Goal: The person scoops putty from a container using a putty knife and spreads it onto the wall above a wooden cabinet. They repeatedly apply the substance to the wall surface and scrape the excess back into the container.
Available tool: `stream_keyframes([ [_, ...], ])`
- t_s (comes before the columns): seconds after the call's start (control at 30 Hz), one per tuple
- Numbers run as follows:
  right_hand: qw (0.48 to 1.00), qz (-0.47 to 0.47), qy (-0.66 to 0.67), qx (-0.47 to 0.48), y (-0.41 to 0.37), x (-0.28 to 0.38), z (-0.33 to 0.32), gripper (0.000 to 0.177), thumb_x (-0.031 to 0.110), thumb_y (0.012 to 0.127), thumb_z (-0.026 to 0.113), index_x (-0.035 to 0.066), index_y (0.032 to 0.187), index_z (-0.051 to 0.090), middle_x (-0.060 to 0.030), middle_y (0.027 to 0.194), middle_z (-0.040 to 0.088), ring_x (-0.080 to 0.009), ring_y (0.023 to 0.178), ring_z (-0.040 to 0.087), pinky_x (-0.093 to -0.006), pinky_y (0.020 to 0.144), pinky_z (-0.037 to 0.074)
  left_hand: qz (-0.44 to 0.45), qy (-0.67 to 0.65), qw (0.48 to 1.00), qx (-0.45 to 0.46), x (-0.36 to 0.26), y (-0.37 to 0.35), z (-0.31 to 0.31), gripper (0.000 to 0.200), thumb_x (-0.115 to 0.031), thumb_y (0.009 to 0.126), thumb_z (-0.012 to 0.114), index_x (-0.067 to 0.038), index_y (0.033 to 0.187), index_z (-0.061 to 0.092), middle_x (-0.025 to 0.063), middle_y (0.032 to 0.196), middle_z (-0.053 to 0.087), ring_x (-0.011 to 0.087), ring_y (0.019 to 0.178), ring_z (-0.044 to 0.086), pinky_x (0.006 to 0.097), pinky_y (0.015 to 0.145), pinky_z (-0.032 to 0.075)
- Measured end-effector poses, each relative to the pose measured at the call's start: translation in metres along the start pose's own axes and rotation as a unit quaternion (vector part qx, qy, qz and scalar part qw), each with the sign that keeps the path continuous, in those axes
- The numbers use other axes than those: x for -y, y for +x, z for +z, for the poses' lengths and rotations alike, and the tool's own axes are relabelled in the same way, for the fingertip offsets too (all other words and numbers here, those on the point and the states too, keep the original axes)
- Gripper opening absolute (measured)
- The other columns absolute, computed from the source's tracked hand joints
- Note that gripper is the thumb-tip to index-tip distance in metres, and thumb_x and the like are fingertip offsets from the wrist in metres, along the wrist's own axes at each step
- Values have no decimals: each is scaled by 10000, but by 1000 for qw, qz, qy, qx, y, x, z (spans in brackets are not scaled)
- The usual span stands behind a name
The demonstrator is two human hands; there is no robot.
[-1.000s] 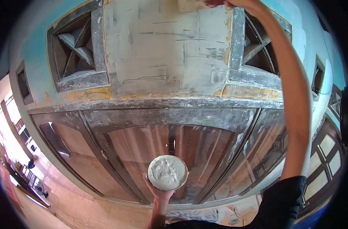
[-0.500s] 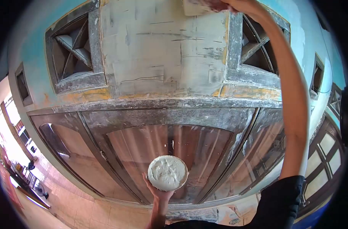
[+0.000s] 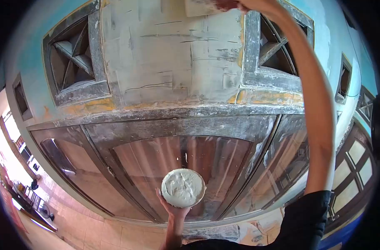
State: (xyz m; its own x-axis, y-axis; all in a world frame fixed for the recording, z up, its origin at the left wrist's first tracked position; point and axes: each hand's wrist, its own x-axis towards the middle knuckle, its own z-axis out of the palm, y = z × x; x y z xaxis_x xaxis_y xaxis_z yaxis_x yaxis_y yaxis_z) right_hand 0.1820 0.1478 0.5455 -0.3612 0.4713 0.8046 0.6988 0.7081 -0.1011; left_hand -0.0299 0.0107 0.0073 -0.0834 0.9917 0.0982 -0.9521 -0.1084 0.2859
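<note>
My left hand supports a round bowl from below, its fingers and thumb closed about the side. Thick white putty fills the bowl, with ridges and dents on its surface. High overhead, my right hand reaches to the top edge of the view, partly cut off. It grips a putty knife, whose wide pale blade lies against the patched wall. Grey-white smears and dark cracks or scored lines mark this wall below the blade.
Two wooden vent frames with crossed slats flank the patched area. Beneath runs a weathered wooden beam above glazed doors. Paper sheets lie on the tiled floor. A fan stands far left.
The putty knife and my right hand have shifted slightly left in the view, as has the wall behind. My left hand and the bowl stay almost in place.
</note>
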Motion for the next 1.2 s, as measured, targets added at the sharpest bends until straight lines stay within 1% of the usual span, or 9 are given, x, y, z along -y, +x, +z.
stream_keyframes([
  [0.13,989,41,-140,-21,2,6,12,400,335,929,607,-48,818,624,-75,615,622,-123,529,593,-273,516,497,-9,-27,1000,6,0,1,0,803,-766,797,410,-200,1364,470,59,1424,425,355,1283,397,612,1030,312],
  [0.37,995,76,-63,-33,-35,-44,-24,341,289,947,587,-33,849,644,-76,635,638,-120,508,581,-276,484,483,-18,-41,999,-17,-2,3,-10,832,-769,805,382,-170,1379,443,99,1437,403,403,1284,395,655,1027,308],
  [0.43,997,-45,38,-58,-30,-11,2,304,261,946,591,-14,827,642,-66,606,620,-115,494,573,-274,477,475,-20,-34,999,-12,0,4,-12,846,-773,804,378,-157,1381,439,106,1438,400,407,1283,395,655,1022,312],
  [0.47,999,21,28,-24,-15,0,10,292,252,945,590,-10,824,637,-72,604,624,-118,489,579,-273,476,477,-21,-34,999,-11,1,4,-8,846,-773,804,378,-157,1381,439,106,1438,400,407,1283,395,655,1022,312],
  [0.5,999,-49,20,3,-3,-1,18,340,283,939,589,-35,824,629,-104,625,648,-147,517,620,-299,497,500,-18,-31,999,4,2,3,-3,824,-771,803,384,-178,1372,454,84,1431,410,386,1288,389,640,1027,308],
  [0.67,987,11,-162,-12,-9,-7,18,412,332,921,599,-65,813,618,-152,697,680,-201,564,658,-323,525,509,-26,-29,999,19,3,2,3,804,-768,804,391,-198,1367,464,66,1426,417,365,1297,379,625,1036,298],
  [0.83,991,119,-65,-5,-46,-48,-21,329,286,951,583,-33,879,620,-92,629,624,-149,530,600,-309,489,482,0,-11,1000,-17,-1,-1,4,790,-746,830,378,-174,1370,458,86,1420,430,388,1285,397,628,1041,303],
  [1.0,998,-8,56,-9,-23,4,17,326,293,930,616,-32,914,644,-82,638,639,-108,522,586,-284,505,502,-13,-12,1000,11,0,-1,15,816,-761,801,409,-190,1383,440,82,1449,382,393,1300,367,647,1032,289],
  [1.2,980,75,-180,-29,-22,0,21,430,365,911,603,-56,826,635,-155,658,668,-209,581,667,-332,566,537,-18,-23,1000,4,5,3,2,807,-763,802,402,-197,1377,449,78,1439,396,382,1297,375,648,1030,290],
])
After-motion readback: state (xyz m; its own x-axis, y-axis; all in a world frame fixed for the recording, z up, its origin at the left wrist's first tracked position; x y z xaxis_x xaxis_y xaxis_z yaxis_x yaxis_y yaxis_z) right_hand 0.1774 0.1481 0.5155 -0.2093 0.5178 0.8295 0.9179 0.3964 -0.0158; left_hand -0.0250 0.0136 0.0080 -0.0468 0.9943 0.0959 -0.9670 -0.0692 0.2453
